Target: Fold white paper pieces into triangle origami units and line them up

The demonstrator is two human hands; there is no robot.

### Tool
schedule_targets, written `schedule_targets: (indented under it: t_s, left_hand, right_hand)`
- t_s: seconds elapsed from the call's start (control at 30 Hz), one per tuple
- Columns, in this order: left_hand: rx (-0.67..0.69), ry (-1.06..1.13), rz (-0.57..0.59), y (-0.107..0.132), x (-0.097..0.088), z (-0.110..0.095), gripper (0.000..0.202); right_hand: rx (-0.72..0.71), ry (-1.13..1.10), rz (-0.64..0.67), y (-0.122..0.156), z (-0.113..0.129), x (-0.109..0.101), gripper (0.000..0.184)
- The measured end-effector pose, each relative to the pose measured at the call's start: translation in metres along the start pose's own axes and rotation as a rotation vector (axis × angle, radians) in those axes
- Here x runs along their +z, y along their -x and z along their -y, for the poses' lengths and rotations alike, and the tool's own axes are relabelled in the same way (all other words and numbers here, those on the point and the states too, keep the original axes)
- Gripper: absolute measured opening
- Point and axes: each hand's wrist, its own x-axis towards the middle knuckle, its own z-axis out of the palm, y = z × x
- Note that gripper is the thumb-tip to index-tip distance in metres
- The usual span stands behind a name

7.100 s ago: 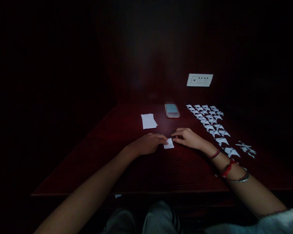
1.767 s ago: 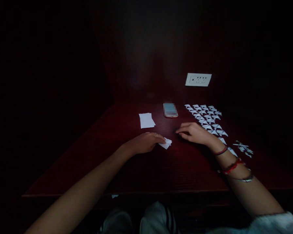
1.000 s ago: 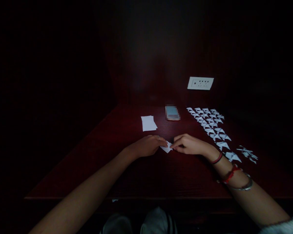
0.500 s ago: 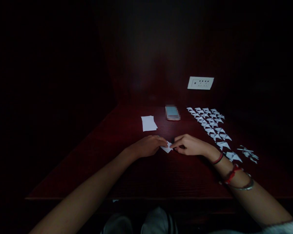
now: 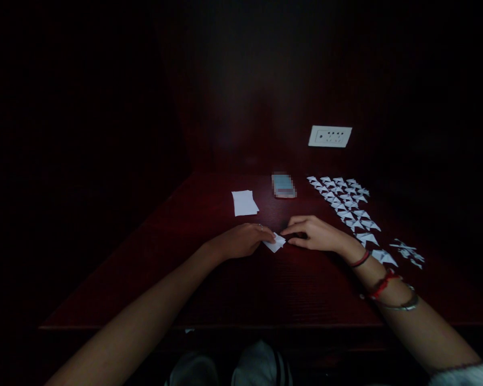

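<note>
A small piece of folded white paper (image 5: pixel 277 244) lies on the dark red table in front of me. My left hand (image 5: pixel 247 238) grips its left side, the thumb on top and the other fingers mostly hidden behind. At the paper's right edge is my right hand (image 5: pixel 312 233), its index finger and thumb spread apart. The index fingertip is at or just above the paper's upper right corner; whether it touches, I cannot tell. A stack of white paper squares (image 5: pixel 244 203) rests beyond my left hand.
Rows of folded white paper pieces (image 5: pixel 348 203) stretch along the right of the table (image 5: pixel 145 268). Thin white paper scraps (image 5: pixel 407 252) lie nearer me. A blurred-out, phone-like flat object (image 5: pixel 283 185) sits at the back. A white socket plate (image 5: pixel 330 136) is on the wall.
My right hand has lifted slightly and its index finger has come off the paper's middle, with finger and thumb spreading apart. The left hand stays on the paper.
</note>
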Motion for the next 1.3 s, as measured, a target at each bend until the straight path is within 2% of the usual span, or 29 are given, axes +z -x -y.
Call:
schedule_targets:
  t_s: [0.13,0.47,0.7,1.3]
  left_hand:
    - [-0.002,-0.017,0.013,-0.001,0.000,0.000,0.042]
    - [-0.031,-0.067,0.033,-0.002,-0.006,-0.008,0.045]
    - [-0.020,-0.079,0.028,-0.004,-0.005,-0.007,0.046]
    - [-0.018,-0.108,0.021,-0.006,-0.003,-0.007,0.043]
  right_hand:
    - [-0.039,-0.012,0.044,-0.004,-0.002,0.009,0.023]
    - [0.017,0.012,-0.028,-0.008,-0.008,0.020,0.021]
    - [0.064,0.005,-0.081,-0.013,-0.010,0.026,0.019]
    - [0.128,-0.045,-0.095,-0.018,-0.017,0.033,0.016]
